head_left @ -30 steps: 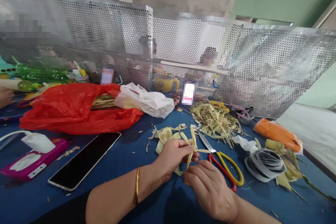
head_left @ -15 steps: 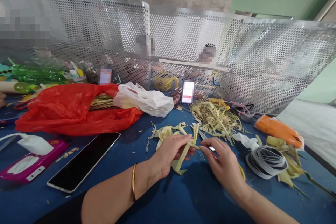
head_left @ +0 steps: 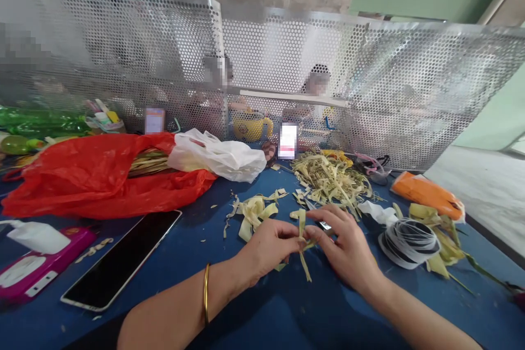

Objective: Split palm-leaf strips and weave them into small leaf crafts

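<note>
Between my two hands is a small folded piece of pale green-yellow dried leaf strips [head_left: 302,267], with one strip standing up and one pointing down toward me. My left hand [head_left: 273,246], with a gold bangle on its wrist, pinches the piece between thumb and fingers. From the other side, my right hand [head_left: 342,240] grips the right-hand part of the same piece with thumb and forefinger. Under the right hand a small metal-and-red object [head_left: 325,225] shows in part; what it is I cannot tell. Loose leaf scraps [head_left: 256,210] lie just beyond my left hand.
A heap of shredded strips [head_left: 330,178] lies behind the hands. To the right are a spool of clear line [head_left: 409,243] and an orange packet [head_left: 429,194]. Left are a red plastic bag [head_left: 77,175], a phone [head_left: 123,262] and a magenta power strip [head_left: 45,265]. A perforated metal screen [head_left: 283,60] stands behind.
The leaf piece has turned in my fingers, a strip now hanging down toward me. My left thumb has come over onto it, and my right hand has moved in closer. The view shifted slightly.
</note>
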`<state>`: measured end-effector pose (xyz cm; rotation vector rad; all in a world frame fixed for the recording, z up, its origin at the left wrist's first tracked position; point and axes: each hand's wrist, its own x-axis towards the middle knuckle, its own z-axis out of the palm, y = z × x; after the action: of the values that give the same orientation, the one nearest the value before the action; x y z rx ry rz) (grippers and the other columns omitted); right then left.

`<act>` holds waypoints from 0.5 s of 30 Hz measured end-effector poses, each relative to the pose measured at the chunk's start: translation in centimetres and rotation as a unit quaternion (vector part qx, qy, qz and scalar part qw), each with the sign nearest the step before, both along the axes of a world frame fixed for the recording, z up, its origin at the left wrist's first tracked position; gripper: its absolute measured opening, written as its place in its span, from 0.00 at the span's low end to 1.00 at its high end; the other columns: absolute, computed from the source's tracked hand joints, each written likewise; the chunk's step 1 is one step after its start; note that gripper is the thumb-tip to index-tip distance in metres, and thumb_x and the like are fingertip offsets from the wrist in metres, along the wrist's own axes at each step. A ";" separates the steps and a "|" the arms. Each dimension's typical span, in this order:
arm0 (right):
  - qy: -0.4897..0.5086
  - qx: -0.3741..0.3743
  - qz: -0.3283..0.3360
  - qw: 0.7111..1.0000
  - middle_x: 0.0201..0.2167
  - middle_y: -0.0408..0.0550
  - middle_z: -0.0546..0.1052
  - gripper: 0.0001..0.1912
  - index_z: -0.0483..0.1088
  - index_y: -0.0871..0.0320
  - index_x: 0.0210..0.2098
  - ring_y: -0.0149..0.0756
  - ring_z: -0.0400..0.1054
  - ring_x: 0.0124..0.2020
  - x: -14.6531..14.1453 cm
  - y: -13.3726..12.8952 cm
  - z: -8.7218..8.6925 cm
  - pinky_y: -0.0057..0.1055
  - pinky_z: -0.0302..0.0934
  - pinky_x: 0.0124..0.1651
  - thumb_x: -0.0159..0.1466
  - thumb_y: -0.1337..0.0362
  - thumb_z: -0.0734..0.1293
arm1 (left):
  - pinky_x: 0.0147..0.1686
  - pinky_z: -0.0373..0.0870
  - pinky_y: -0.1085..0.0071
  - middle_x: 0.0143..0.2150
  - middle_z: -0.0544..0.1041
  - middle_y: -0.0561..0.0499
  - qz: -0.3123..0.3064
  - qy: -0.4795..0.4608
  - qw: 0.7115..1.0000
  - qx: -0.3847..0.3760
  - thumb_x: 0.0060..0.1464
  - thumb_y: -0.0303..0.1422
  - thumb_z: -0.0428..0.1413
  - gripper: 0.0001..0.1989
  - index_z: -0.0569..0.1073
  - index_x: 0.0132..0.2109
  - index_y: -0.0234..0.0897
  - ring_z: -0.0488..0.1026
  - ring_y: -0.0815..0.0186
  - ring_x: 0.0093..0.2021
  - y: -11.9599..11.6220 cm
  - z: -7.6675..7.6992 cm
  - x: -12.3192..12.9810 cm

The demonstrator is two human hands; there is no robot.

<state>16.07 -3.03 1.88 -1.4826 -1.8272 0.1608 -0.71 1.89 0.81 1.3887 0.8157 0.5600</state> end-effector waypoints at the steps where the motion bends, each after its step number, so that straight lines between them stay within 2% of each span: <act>1: 0.049 -0.056 0.016 0.997 0.31 0.46 0.74 0.11 0.74 0.56 0.33 0.37 0.68 0.35 0.0 0.2 0.0 0.32 0.59 0.38 0.64 0.57 0.65 | 0.22 0.51 0.74 0.16 0.61 0.58 -0.013 0.011 1.000 -0.003 0.48 0.40 0.59 0.13 0.76 0.25 0.34 0.56 0.73 0.19 -0.1 -0.1 0.0; 3: 0.155 -0.148 0.044 0.976 0.25 0.43 0.71 0.13 0.71 0.58 0.24 0.33 0.65 0.29 0.0 0.6 -0.2 0.29 0.59 0.33 0.61 0.56 0.66 | 0.22 0.50 0.73 0.16 0.60 0.58 -0.027 0.029 0.999 -0.011 0.48 0.42 0.59 0.14 0.76 0.25 0.34 0.55 0.73 0.19 -0.4 -0.4 0.1; 5: 0.236 -0.181 0.038 0.954 0.21 0.41 0.69 0.15 0.68 0.58 0.21 0.31 0.62 0.26 -0.2 0.7 -0.5 0.28 0.57 0.31 0.58 0.56 0.68 | 0.22 0.49 0.73 0.16 0.60 0.58 -0.034 0.033 0.999 -0.011 0.48 0.43 0.59 0.16 0.76 0.25 0.34 0.55 0.73 0.20 -0.5 -0.6 0.2; 7: 0.270 -0.169 0.010 0.948 0.20 0.41 0.68 0.16 0.66 0.58 0.19 0.31 0.60 0.25 -0.5 0.6 -0.7 0.28 0.55 0.29 0.56 0.56 0.69 | 0.22 0.48 0.73 0.17 0.62 0.57 -0.043 0.031 0.998 -0.017 0.46 0.43 0.60 0.15 0.76 0.25 0.33 0.55 0.74 0.20 -0.6 -0.7 0.3; 10: 0.271 -0.129 -0.031 0.953 0.19 0.41 0.66 0.16 0.65 0.57 0.18 0.31 0.58 0.25 -0.7 0.4 -1.1 0.28 0.54 0.29 0.55 0.56 0.69 | 0.22 0.50 0.74 0.19 0.66 0.56 -0.048 0.041 0.997 -0.036 0.43 0.42 0.62 0.14 0.79 0.28 0.33 0.56 0.74 0.21 -0.7 -0.6 0.4; 15: 0.267 -0.108 -0.035 0.957 0.22 0.42 0.69 0.16 0.67 0.57 0.20 0.33 0.61 0.28 -0.1 1.0 -1.5 0.29 0.55 0.32 0.57 0.54 0.68 | 0.22 0.48 0.73 0.17 0.64 0.57 -0.024 0.037 0.998 -0.043 0.43 0.42 0.61 0.14 0.78 0.27 0.34 0.55 0.74 0.20 -0.7 -0.6 0.5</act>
<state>15.98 -2.03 0.39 -1.4670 -1.3493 0.6774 -0.16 1.21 0.19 1.3533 0.8533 0.4334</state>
